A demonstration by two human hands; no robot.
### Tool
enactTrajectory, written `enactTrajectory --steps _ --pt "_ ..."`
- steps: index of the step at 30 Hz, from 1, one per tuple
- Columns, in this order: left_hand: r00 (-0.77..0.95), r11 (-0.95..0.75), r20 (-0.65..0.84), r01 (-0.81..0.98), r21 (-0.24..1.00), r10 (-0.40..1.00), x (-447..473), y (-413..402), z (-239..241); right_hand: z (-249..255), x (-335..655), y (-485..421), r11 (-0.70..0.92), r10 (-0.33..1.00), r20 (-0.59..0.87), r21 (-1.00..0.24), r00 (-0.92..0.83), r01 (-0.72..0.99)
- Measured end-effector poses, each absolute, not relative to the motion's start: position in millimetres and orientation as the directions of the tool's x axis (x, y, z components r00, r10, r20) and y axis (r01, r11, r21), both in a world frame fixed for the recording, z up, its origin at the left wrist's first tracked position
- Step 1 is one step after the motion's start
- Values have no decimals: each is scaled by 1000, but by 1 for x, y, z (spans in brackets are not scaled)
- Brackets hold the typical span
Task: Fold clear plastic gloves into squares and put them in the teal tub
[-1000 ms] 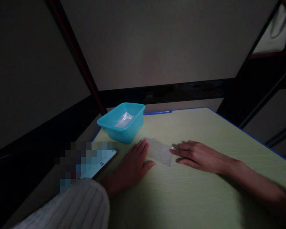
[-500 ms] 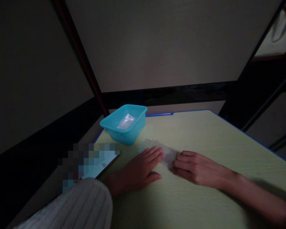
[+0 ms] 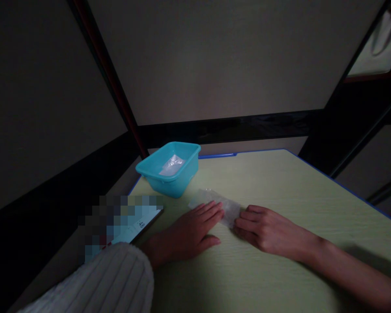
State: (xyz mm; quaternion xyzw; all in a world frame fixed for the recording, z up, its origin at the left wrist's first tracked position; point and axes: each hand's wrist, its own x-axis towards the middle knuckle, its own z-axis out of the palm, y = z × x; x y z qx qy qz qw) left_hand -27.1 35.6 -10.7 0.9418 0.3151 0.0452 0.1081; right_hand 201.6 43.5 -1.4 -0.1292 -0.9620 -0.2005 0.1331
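A clear plastic bag lies flat on the pale wood-grain table. Across its left part rests my left hand, palm down, with fingers stretched out and the thumb apart. At the bag's right end, my right hand has its fingers curled in and closed on the edge. What exactly is under the right fingertips is hidden. Beyond the hands, at the back left, stands a turquoise plastic basket with a crumpled clear plastic piece inside.
A tablet-like screen, partly pixelated, lies at the left beside my grey ribbed sleeve. The table has a blue edge. Behind it rises a grey panel wall with dark trim.
Hardly anything differs. Both hands keep their places on the bag, and the right fingers have shifted very slightly left. The view has moved a little.
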Motion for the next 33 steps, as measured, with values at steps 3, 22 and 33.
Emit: enactTrajectory --steps 3,22,33 --pt "799 -782 27 581 225 601 -27 36 -12 0 200 42 878 216 302 355 -928 320" --pt "747 -720 58 612 327 662 -26 36 -14 -5 201 50 880 361 378 164 -852 446" --pt "620 -669 253 688 279 743 -7 34 -20 -1 197 47 875 432 432 11 -792 484"
